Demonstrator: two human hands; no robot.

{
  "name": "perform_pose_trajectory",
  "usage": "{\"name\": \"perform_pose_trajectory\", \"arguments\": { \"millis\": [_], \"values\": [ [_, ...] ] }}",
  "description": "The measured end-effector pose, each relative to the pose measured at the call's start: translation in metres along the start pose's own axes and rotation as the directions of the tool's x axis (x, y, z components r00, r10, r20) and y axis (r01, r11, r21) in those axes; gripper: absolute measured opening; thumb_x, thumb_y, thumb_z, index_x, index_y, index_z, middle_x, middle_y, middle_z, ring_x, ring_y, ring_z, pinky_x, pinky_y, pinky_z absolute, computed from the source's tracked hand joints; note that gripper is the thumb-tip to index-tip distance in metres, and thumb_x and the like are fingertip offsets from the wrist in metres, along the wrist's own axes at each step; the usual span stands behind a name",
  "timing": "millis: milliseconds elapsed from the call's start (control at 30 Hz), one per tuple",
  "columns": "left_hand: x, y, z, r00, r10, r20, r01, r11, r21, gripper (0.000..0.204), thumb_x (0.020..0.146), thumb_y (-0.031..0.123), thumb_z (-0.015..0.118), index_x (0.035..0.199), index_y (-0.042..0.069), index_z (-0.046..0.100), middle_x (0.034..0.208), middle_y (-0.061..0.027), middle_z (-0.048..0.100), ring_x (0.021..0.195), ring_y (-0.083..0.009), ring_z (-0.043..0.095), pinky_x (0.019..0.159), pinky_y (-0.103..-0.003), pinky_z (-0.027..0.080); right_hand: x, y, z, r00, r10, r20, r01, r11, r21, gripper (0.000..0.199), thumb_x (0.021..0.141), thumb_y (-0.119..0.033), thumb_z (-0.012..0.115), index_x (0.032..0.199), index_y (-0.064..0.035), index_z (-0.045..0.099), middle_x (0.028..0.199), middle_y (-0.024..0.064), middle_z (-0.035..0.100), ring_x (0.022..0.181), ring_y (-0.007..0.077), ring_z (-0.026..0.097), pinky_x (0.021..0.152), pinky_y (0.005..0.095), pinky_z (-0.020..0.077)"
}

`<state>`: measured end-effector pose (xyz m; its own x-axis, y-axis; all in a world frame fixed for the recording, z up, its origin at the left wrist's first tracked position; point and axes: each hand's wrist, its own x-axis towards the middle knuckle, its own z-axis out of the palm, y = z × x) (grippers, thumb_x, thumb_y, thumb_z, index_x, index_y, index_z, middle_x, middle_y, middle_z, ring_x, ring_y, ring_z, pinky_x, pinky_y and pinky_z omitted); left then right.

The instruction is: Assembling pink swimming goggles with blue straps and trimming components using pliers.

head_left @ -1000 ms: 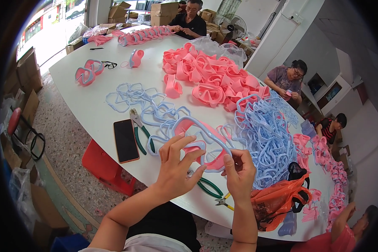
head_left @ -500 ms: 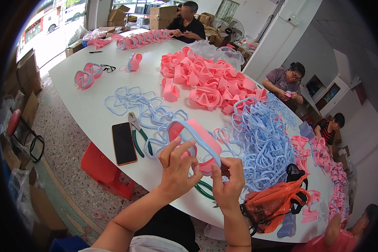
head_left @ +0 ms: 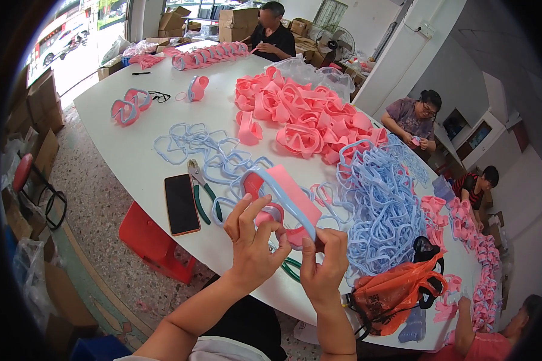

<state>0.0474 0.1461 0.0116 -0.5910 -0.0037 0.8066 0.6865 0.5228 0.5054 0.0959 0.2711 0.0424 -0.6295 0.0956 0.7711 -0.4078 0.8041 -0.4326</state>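
Note:
A soft pink mask-shaped piece (head_left: 300, 198) with a light-blue rim strip (head_left: 276, 191) is held up above the near table edge. My left hand (head_left: 253, 246) has its thumb and index finger together at the lower edge of this piece, the other fingers raised against it. At its right end, my right hand (head_left: 324, 262) pinches the rim between thumb and fingers. Part of the lower edge is hidden by my fingers. Green-handled cutters (head_left: 203, 192) lie left of my hands. Another green-handled tool (head_left: 290, 269) lies partly covered below them.
Beside the cutters is a phone (head_left: 181, 204). Pink pieces (head_left: 307, 111) heap up farther back, with blue strips (head_left: 382, 210) on the right. An orange plastic bag (head_left: 388, 301) sits near my right forearm. Several people work around the white table (head_left: 126, 162); a red stool (head_left: 150, 240) stands below its edge.
The whole view has shifted slightly, moving the table a little to the right in the picture. Both hands keep their grip on the pink piece, with only small finger movement.

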Motion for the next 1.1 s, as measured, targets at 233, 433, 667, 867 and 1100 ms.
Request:
{"name": "perform_pose_trajectory", "arguments": {
  "millis": [233,433,667,867,1100],
  "values": [
    [-0.004,-0.011,0.012,0.985,0.109,-0.137,-0.108,0.994,0.013,0.017,0.064,0.007,0.068,0.077,0.012,0.058,0.129,-0.0046,0.051,0.128,-0.0298,0.035,0.102,-0.041,0.030,-0.002,-0.004,0.000,1.000,-0.007,-0.004,0.007,1.000,-0.023,0.019,0.087,-0.003,0.066,0.102,0.0024,0.056,0.090,0.0134,0.055,0.067,0.0202,0.059,0.055,0.0295,0.0503],
    [-0.017,-0.033,0.012,0.867,0.477,-0.145,-0.482,0.876,0.000,0.016,0.064,0.013,0.071,0.076,0.014,0.061,0.127,-0.0040,0.050,0.128,-0.0285,0.035,0.103,-0.040,0.031,0.005,-0.005,-0.004,0.999,0.029,-0.036,-0.029,1.000,0.008,0.019,0.087,-0.004,0.067,0.101,0.0030,0.056,0.089,0.0143,0.056,0.069,0.0223,0.060,0.055,0.0295,0.0518],
    [0.004,-0.011,0.000,0.993,0.093,-0.070,-0.096,0.994,-0.049,0.021,0.065,0.008,0.074,0.083,0.013,0.063,0.133,-0.0071,0.045,0.131,-0.0319,0.032,0.105,-0.042,0.028,0.004,-0.003,-0.002,0.999,0.004,-0.054,-0.006,0.999,-0.037,0.019,0.087,-0.004,0.067,0.101,0.0037,0.056,0.089,0.0153,0.057,0.070,0.0230,0.060,0.055,0.0297,0.0522],
    [0.001,-0.009,0.001,0.995,0.069,-0.077,-0.065,0.996,0.064,0.020,0.063,0.007,0.074,0.077,0.012,0.060,0.136,-0.0053,0.048,0.133,-0.0321,0.031,0.103,-0.043,0.026,-0.004,-0.005,0.005,0.997,-0.070,-0.043,0.065,0.992,-0.108,0.022,0.085,-0.003,0.068,0.102,0.0029,0.056,0.090,0.0150,0.057,0.065,0.0231,0.059,0.054,0.0315,0.0491],
    [0.004,-0.016,0.000,0.981,0.142,-0.135,-0.137,0.989,0.048,0.020,0.061,0.009,0.076,0.073,0.011,0.060,0.136,-0.0079,0.047,0.137,-0.0343,0.024,0.109,-0.043,0.024,-0.005,-0.016,0.005,0.997,-0.081,-0.011,0.080,0.993,-0.092,0.018,0.087,0.000,0.064,0.103,0.0031,0.055,0.090,0.0151,0.055,0.070,0.0227,0.058,0.056,0.0295,0.0503]
  ]
}}
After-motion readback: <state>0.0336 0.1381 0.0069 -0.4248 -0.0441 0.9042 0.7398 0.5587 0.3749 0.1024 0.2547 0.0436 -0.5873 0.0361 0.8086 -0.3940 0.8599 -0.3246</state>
